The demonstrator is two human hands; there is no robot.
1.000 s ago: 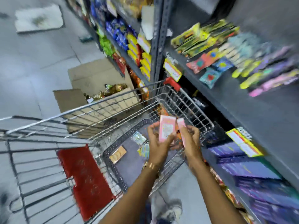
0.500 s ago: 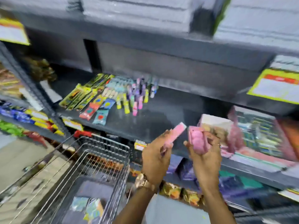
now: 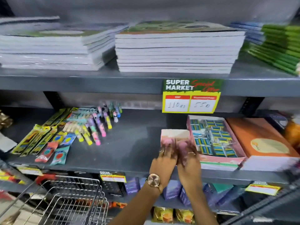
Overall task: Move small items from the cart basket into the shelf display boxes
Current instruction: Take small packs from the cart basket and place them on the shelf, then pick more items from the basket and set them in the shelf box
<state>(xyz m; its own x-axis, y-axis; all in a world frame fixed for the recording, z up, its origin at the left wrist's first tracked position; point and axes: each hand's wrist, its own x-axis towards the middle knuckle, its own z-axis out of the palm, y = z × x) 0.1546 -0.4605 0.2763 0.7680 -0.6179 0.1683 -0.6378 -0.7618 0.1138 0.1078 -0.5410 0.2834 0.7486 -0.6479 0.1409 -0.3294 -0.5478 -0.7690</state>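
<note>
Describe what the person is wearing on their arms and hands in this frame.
Both forearms are bare, with no sleeves in view. The left hand has a round rose-gold wristwatch on a matching band at the wrist, and a ring on one finger. The right hand also shows a thin ring. No gloves. The fingertips are motion-blurred, so nail detail cannot be told.

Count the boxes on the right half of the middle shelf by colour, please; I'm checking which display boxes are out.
Pink boxes: 2, a small one and a larger one filled with blue packets
Orange box: 1
Total: 3
A dark thing behind the orange box is too blurred to count.
</note>
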